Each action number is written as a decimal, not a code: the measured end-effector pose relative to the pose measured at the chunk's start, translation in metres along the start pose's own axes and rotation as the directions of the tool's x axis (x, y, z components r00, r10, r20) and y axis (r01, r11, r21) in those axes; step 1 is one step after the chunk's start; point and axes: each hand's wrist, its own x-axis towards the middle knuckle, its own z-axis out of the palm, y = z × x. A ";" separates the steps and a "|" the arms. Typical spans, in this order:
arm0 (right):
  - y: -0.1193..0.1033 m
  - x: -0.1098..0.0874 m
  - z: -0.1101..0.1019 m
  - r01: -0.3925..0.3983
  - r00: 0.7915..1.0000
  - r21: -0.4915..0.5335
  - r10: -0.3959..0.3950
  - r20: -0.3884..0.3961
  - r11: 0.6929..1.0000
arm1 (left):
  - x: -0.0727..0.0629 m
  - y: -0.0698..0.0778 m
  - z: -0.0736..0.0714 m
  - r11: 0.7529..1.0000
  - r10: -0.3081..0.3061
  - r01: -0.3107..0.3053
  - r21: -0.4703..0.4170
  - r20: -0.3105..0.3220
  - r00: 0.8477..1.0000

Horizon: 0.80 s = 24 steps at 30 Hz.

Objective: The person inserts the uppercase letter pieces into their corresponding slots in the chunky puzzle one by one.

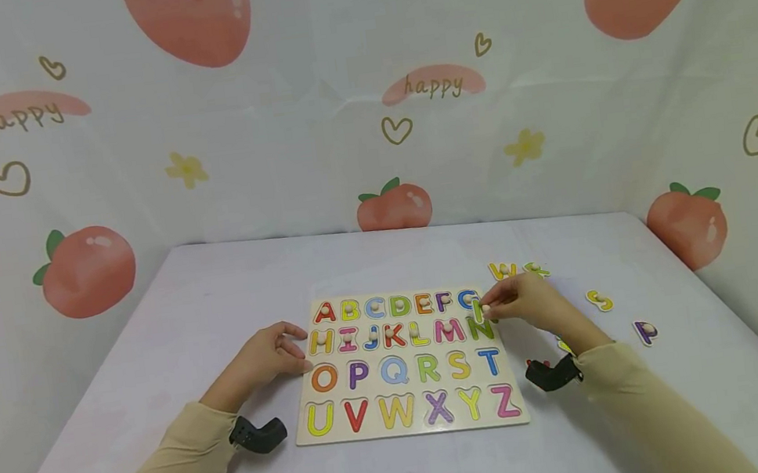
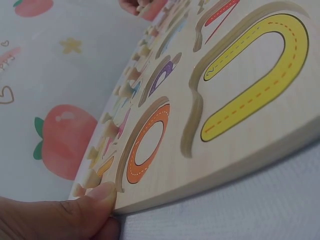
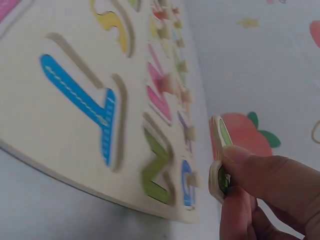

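A wooden alphabet puzzle board (image 1: 413,426) lies flat, its two upper rows filled with knobbed letters except the green N slot (image 1: 479,328). Just above that slot, my right hand (image 1: 525,301) pinches a green letter piece (image 3: 223,172) between thumb and fingers; the piece stands upright, apart from the board in the right wrist view. My left hand (image 1: 266,358) touches the board's left edge with relaxed, spread fingers. In the left wrist view its thumb (image 2: 102,192) rests on the rim near the orange O slot (image 2: 148,145).
Loose letter pieces lie to the board's right: a yellow W (image 1: 501,271), a green piece (image 1: 535,270), a yellow S (image 1: 600,301) and a purple P (image 1: 645,332). My right forearm partly hides others. A patterned cloth backdrop (image 1: 308,119) rises behind the white table (image 1: 243,285).
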 end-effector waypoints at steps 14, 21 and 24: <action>0.005 0.004 0.022 0.016 0.999 -0.023 -0.015 0.038 1.000 | 0.002 -0.002 0.001 1.000 -0.006 0.006 -0.005 0.004 1.000; 0.003 0.004 0.021 0.012 0.998 -0.043 -0.009 0.057 0.999 | 0.002 -0.003 0.001 1.000 -0.012 0.012 -0.012 0.010 1.000; 0.003 0.004 0.021 0.014 0.998 -0.057 -0.010 0.066 0.998 | 0.002 -0.002 0.000 1.000 -0.012 0.013 -0.014 0.008 1.000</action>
